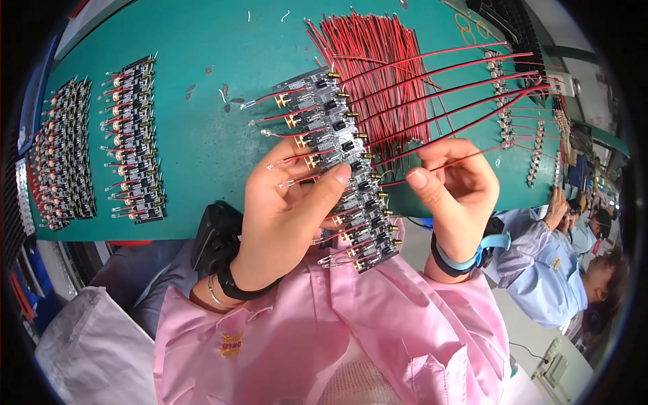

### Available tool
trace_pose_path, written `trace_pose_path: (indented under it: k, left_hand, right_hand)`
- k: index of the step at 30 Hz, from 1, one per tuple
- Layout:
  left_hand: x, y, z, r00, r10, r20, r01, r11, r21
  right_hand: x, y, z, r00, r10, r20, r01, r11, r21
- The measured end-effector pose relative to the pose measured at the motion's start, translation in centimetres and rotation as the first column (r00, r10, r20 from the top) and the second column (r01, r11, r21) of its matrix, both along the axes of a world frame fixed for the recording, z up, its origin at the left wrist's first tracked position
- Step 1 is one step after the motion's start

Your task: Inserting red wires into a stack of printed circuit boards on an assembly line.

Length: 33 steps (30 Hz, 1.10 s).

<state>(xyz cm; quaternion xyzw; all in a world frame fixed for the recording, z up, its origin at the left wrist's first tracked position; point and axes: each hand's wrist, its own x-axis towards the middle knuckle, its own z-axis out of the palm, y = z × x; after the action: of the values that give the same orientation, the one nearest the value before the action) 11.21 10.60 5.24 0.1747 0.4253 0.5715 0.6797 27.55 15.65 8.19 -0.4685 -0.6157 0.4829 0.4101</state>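
My left hand (290,196) grips a long dark circuit board panel (361,233) near its middle, thumb on the front face. Brass-coloured parts and black components line the panel, and short red leads with clear tips stick out along its left edge. From its right edge several long red-and-black wires (445,71) run to the upper right. My right hand (455,185) is closed just right of the panel, thumb and forefinger pinching a red wire (412,177). Behind the panel lies a thick bundle of red and black wires (378,47) on the green mat.
A row of similar boards (135,142) lies on the green mat (202,40) at left, with more stacked boards (67,155) beyond. Further board strips (499,94) lie at right. Rubber bands (464,28) rest at the far edge. A co-worker in a blue jacket (540,270) sits at right.
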Motion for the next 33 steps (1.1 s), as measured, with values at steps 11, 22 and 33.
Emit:
trace_pose_path:
  k: [11,22,33]
  left_hand:
    - [-0.1,0.1,0.1,1.000,-0.009,0.001,0.009,1.000,0.000]
    - [0.0,0.1,0.3,1.000,-0.010,-0.012,0.010,1.000,0.001]
    - [-0.4,0.1,0.2,0.999,0.012,0.036,-0.012,1.000,0.000]
  right_hand:
    - [5.3,3.1,-0.1,0.880,-0.128,0.457,0.051,0.983,0.176]
    - [6.9,4.8,-2.2,0.422,-0.246,0.873,-0.194,0.916,0.352]
    - [8.2,2.2,4.9,0.675,0.015,0.738,-0.031,0.999,0.008]
